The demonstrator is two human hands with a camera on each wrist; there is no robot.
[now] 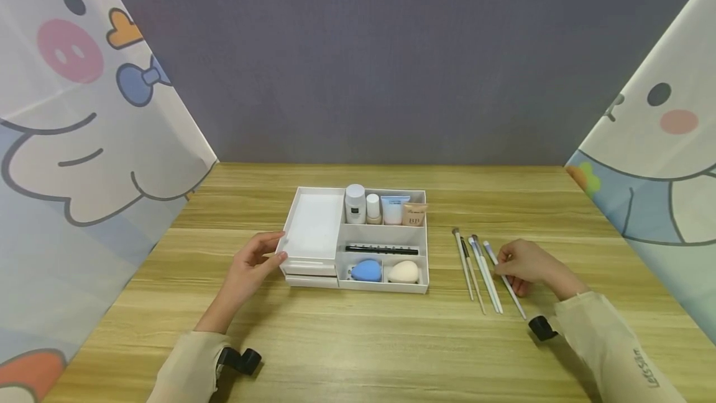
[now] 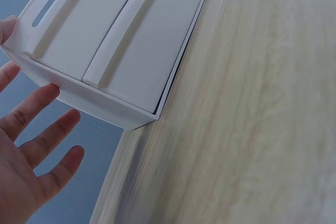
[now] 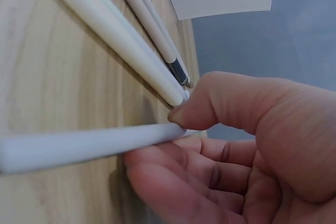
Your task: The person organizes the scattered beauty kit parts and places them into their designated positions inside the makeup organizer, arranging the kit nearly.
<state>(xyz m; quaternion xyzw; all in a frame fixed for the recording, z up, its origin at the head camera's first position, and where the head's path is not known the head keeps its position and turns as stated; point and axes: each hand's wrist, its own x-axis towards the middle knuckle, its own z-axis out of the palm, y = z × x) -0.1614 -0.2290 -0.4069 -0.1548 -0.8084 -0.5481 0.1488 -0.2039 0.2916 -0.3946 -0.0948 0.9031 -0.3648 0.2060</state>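
A white makeup organizer with compartments and two small drawers rests on the wooden table. My left hand touches its front left corner; in the left wrist view, the fingers spread along its side wall with the thumb at the corner. To the organizer's right, my right hand pinches a white-handled makeup brush between thumb and index finger. In the right wrist view, that brush handle points away from the fingertips. Several other makeup brushes lie just left of it.
Upright in the organizer's back compartments are a white bottle, a smaller bottle, a blue-and-white tube and a BB cream tube. A black pencil, a blue sponge and a cream sponge lie in front.
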